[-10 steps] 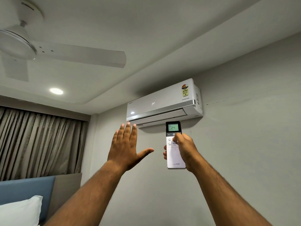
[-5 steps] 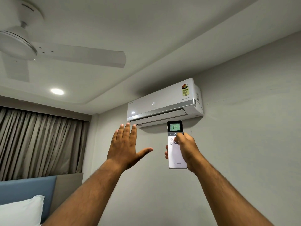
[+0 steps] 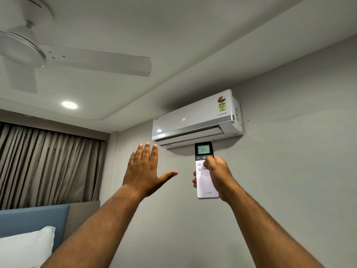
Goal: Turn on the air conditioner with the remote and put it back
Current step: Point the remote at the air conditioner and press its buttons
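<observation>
Remote aimed up at the air conditioner

My right hand (image 3: 217, 175) grips the remote (image 3: 205, 171), thumb on its buttons; my left hand (image 3: 144, 170) spreads empty beside it, below the air conditioner (image 3: 193, 120)

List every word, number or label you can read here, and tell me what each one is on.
"24" with a degree mark: lit on the front panel of the air conditioner.
"INVERTER": lower right of that front panel.
"24": on the green screen of the remote, held in the right hand.
"LLOYD": near the remote's bottom edge.
Energy rating sticker on the unit: print too small to read.
Small logo at the unit's upper left corner: blurred, unreadable.
</observation>
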A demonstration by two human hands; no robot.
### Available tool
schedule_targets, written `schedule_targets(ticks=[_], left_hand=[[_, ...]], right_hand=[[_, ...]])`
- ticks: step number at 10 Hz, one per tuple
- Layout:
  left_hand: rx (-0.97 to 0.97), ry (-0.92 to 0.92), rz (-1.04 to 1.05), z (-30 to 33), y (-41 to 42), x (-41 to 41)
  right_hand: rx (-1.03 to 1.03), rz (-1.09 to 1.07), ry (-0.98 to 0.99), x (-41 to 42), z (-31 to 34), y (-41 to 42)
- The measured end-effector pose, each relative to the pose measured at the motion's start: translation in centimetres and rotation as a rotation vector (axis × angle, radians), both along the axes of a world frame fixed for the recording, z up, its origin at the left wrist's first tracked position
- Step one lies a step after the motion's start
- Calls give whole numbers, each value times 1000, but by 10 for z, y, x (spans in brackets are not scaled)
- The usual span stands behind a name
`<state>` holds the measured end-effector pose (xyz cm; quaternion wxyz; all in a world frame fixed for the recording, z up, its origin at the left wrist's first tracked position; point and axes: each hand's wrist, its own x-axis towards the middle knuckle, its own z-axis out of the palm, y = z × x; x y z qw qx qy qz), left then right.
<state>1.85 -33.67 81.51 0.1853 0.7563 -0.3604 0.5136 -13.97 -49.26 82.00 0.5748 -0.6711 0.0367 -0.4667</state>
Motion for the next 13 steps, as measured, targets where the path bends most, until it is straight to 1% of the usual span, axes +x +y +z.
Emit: schedule_targets(ticks=[4, 7, 13], left_hand=[[3, 2, 40, 0, 10, 11], [5, 19, 18, 0, 12, 9], [5, 10, 43, 1, 21, 14]], right_hand=[[0, -7, 7, 4, 0, 5], [1, -2, 4, 6, 0, 8], [-8, -13, 10, 9, 2, 9]])
